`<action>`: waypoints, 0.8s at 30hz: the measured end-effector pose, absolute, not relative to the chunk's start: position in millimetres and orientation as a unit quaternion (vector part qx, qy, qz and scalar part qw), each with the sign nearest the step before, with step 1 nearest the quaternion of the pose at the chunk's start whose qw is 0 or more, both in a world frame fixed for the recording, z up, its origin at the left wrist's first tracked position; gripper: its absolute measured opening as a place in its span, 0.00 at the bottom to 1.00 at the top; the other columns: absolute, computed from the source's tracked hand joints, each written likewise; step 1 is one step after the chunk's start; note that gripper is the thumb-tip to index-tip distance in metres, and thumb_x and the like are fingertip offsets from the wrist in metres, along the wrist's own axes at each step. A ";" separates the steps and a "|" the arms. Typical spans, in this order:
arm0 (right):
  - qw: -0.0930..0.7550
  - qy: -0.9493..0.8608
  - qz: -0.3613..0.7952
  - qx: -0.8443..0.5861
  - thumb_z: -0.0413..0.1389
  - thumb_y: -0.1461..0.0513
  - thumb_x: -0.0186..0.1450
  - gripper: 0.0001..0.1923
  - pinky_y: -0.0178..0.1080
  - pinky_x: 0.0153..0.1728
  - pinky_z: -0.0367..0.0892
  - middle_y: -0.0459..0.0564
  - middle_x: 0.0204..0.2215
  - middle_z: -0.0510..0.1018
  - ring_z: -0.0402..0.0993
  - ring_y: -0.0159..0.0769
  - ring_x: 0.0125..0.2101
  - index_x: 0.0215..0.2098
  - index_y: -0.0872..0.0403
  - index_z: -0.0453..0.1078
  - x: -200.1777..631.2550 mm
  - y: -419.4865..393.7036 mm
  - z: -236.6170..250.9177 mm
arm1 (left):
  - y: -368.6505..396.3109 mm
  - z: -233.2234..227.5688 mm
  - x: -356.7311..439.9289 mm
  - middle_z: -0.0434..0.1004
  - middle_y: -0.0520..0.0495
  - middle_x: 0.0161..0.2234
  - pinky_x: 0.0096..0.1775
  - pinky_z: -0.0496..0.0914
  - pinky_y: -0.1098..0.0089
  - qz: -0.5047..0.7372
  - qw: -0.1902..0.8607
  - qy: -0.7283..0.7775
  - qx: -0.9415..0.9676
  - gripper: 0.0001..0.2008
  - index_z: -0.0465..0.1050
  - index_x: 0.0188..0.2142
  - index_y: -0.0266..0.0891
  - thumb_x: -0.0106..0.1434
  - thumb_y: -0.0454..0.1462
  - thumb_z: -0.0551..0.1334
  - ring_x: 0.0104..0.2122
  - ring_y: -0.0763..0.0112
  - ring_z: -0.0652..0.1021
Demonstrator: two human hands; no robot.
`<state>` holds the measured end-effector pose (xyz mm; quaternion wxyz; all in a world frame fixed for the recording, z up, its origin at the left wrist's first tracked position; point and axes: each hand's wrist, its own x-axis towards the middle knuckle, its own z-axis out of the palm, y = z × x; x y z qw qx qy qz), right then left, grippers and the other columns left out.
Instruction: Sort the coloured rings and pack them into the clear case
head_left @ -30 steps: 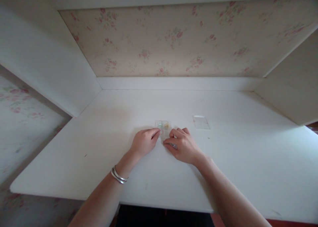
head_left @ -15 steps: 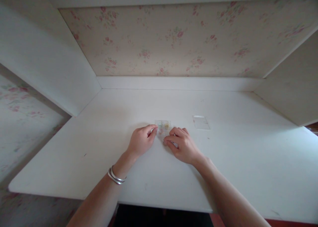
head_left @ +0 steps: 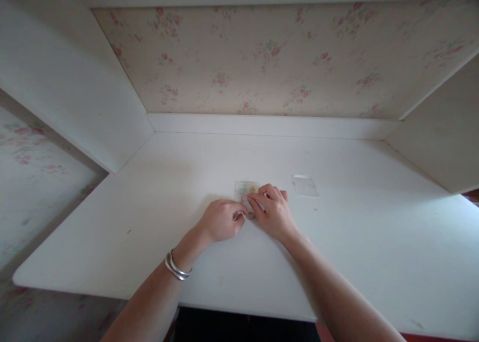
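Note:
A small clear plastic box (head_left: 241, 184) lies on the white table, with greenish, yellow and pinkish little things in its compartments. My left hand (head_left: 223, 221) is closed at the box's near left edge, thumb and forefinger curled together on it. Over the box's right side is my right hand (head_left: 274, 210), its thumb and forefinger pinched above the near compartments. What the right fingertips hold, if anything, is too small to make out. A small roundish greyish thing (head_left: 251, 215) shows between the two hands. My fingers cover the near part of the box.
A flat clear plastic lid (head_left: 305, 186) lies to the right, beyond my right hand. The white table (head_left: 179, 167) ends at a low backboard, with side panels left and right. A short dark mark (head_left: 128, 231) and a tiny speck (head_left: 316, 210) are on the tabletop.
My left hand has slid right and toward me, from the box's left side to its near edge. My right fingertips have moved a little farther away, over the compartments.

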<state>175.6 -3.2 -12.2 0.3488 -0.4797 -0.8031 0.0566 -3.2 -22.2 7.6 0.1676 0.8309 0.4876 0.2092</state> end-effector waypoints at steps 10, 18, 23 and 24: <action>0.421 -0.714 0.111 -0.548 0.53 0.57 0.65 0.10 0.39 0.36 0.60 0.46 0.30 0.71 0.69 0.33 0.32 0.35 0.48 0.76 188.4 4.7 -10.7 | -26.1 1.4 -2.1 0.82 0.52 0.35 0.37 0.70 0.72 0.170 0.171 0.451 0.859 0.11 0.77 0.41 0.47 0.62 0.38 0.58 0.33 0.69 0.79; 0.431 -0.705 0.163 -0.538 0.52 0.57 0.64 0.11 0.35 0.28 0.63 0.48 0.30 0.71 0.69 0.33 0.31 0.35 0.49 0.76 190.1 3.3 -11.2 | -24.4 1.6 0.9 0.81 0.52 0.33 0.37 0.69 0.72 0.170 0.159 0.436 0.869 0.11 0.78 0.36 0.46 0.65 0.38 0.55 0.33 0.70 0.78; 0.432 -0.707 0.182 -0.529 0.52 0.57 0.64 0.11 0.34 0.28 0.64 0.48 0.31 0.71 0.69 0.32 0.30 0.35 0.49 0.76 190.2 2.8 -12.8 | -23.4 1.3 1.1 0.81 0.50 0.35 0.37 0.69 0.72 0.188 0.183 0.440 0.859 0.11 0.78 0.37 0.44 0.65 0.37 0.55 0.34 0.70 0.78; 0.429 -0.710 0.182 -0.528 0.52 0.57 0.64 0.11 0.34 0.28 0.64 0.48 0.31 0.72 0.70 0.32 0.30 0.35 0.49 0.76 190.4 2.6 -12.7 | -22.9 1.5 0.7 0.81 0.50 0.35 0.37 0.70 0.72 0.195 0.189 0.440 0.856 0.11 0.78 0.37 0.44 0.65 0.37 0.55 0.34 0.70 0.78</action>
